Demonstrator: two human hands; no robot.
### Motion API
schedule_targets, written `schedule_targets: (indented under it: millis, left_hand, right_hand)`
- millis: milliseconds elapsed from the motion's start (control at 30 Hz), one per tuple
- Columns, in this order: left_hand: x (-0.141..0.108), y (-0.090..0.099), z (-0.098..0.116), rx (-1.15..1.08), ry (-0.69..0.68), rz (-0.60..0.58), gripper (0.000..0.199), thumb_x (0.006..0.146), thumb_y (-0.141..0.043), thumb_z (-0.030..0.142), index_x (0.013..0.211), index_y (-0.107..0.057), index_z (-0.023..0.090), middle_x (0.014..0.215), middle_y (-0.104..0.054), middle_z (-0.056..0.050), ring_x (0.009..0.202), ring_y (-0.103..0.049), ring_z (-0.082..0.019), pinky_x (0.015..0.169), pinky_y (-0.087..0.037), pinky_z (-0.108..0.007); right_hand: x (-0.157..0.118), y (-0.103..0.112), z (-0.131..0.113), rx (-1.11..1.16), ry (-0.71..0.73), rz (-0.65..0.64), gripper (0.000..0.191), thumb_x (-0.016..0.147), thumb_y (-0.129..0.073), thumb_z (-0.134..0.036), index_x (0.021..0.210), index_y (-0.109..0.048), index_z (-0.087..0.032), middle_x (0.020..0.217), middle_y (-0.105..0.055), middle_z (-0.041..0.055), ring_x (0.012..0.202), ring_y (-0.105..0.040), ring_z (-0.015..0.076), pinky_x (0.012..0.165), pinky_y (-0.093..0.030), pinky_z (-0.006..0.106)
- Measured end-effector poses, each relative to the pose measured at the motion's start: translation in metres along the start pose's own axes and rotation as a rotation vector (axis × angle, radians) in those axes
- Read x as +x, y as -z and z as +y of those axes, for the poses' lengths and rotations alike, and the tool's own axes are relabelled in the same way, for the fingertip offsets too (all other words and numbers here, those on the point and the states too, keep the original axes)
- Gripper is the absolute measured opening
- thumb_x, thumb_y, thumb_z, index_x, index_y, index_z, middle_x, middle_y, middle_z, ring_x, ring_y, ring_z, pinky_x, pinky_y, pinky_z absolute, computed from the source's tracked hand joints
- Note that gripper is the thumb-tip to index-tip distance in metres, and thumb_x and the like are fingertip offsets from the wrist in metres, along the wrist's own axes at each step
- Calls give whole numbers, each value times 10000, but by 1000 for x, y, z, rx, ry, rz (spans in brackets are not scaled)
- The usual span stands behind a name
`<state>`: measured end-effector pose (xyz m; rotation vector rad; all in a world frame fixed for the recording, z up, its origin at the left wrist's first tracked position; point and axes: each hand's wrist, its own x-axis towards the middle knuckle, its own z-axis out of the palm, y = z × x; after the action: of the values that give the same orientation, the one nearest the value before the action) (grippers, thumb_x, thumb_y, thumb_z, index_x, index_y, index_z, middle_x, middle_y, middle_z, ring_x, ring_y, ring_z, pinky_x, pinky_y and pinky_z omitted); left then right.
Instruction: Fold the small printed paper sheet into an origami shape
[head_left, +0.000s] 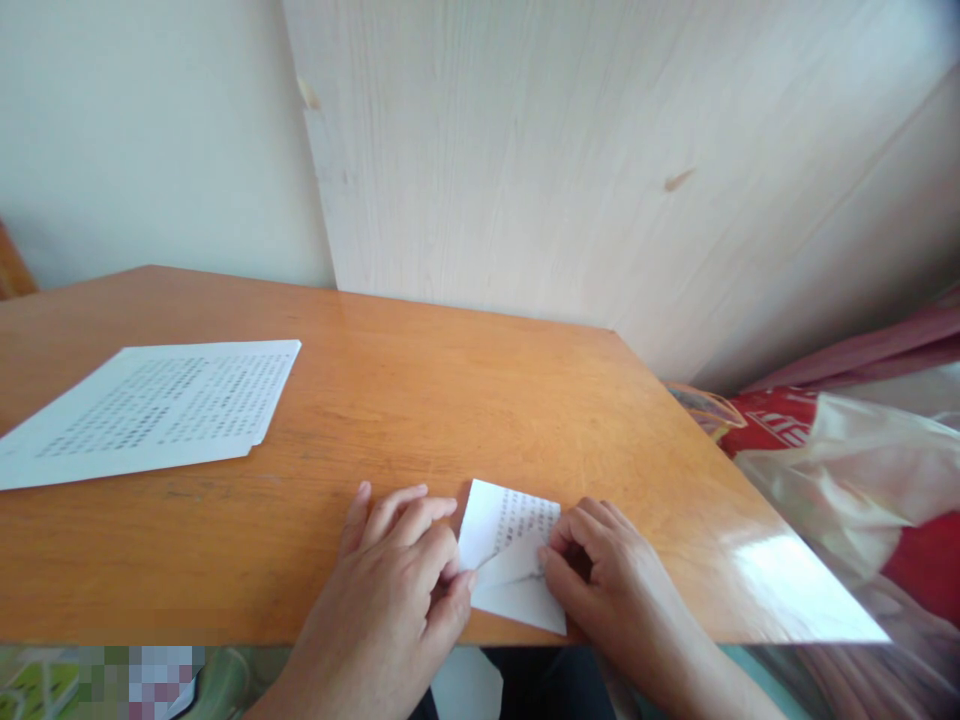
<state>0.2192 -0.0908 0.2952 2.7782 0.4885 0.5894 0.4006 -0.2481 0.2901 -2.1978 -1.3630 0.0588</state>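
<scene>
Head view: left hand point(390, 580), right hand point(600, 575) partly hide folded paper point(510, 560)

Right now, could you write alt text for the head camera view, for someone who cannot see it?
Two hands, left hand and right hand, press a small folded printed paper at the near edge of an orange wooden table. A flat printed sheet lies far left; a red-and-clear plastic bag sits at right.

Both hands, the left hand point(394, 590) and right hand point(600, 575), are bare, wrists without sleeves or jewellery
</scene>
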Motion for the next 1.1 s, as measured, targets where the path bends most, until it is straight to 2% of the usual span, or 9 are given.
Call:
schedule_targets:
  millis: [200,400,567,700,800,933,1033,1100]
  left_hand:
    - [-1,0,0,3,-2,1,83,874,-597,233,796,-570,239,1170,-637,-5,1240,-463,-316,1111,-200,-700]
    - [-2,1,1,9,-3,-3,36,863,-603,229,842,-581,248,1147,-629,-6,1207,-475,-316,1099,-211,-705]
    - [-1,3,2,17,-2,-18,32,871,-584,223,877,-596,252,1145,-625,-7,1195,-482,-314,1098,-207,-714]
    - [0,3,2,32,4,-24,81,881,-571,216,928,-620,261,1138,-626,-10,1198,-491,-310,1104,-211,-711]
    - [-1,4,2,26,-2,-28,176,883,-577,217,1030,-640,290,1179,-616,-16,1199,-496,-303,1114,-195,-719]
    - [-2,4,4,34,-44,-55,410,910,-522,162,1242,-610,386,1280,-591,-18,1238,-488,-308,1106,-175,-760]
    - [-3,1,7,83,-95,-40,588,901,-502,94,1349,-546,473,1374,-561,-16,1335,-421,-345,1083,-139,-800]
    - [-2,0,9,105,-137,-22,627,893,-519,90,1368,-531,500,1452,-518,-15,1399,-350,-382,1075,-131,-810]
  right_hand:
    - [1,1,-2,5,-12,-19,155,823,-591,-141,707,-517,-214,752,-565,4,724,-517,169,655,-363,309]
    - [1,3,-2,18,-34,-12,125,815,-634,-151,818,-531,-220,759,-561,-13,725,-512,174,666,-366,315]
    - [-2,4,2,35,60,-54,63,903,-581,-180,900,-598,-241,833,-581,2,780,-532,181,699,-379,325]
    - [-4,5,5,30,110,-64,164,954,-531,-186,995,-659,-278,872,-592,18,810,-551,189,721,-386,337]
    - [-5,5,6,33,129,-66,179,967,-531,-208,1016,-683,-291,871,-596,23,818,-561,192,734,-395,343]
    - [-5,6,4,34,128,-61,186,979,-534,-240,1021,-706,-296,857,-601,28,799,-567,190,730,-404,342]
    - [-4,8,1,46,132,-61,192,977,-540,-238,1034,-713,-296,869,-610,32,804,-570,189,733,-408,340]
    - [-3,8,1,50,131,-61,194,976,-541,-231,1030,-716,-296,876,-614,32,812,-571,189,738,-409,338]
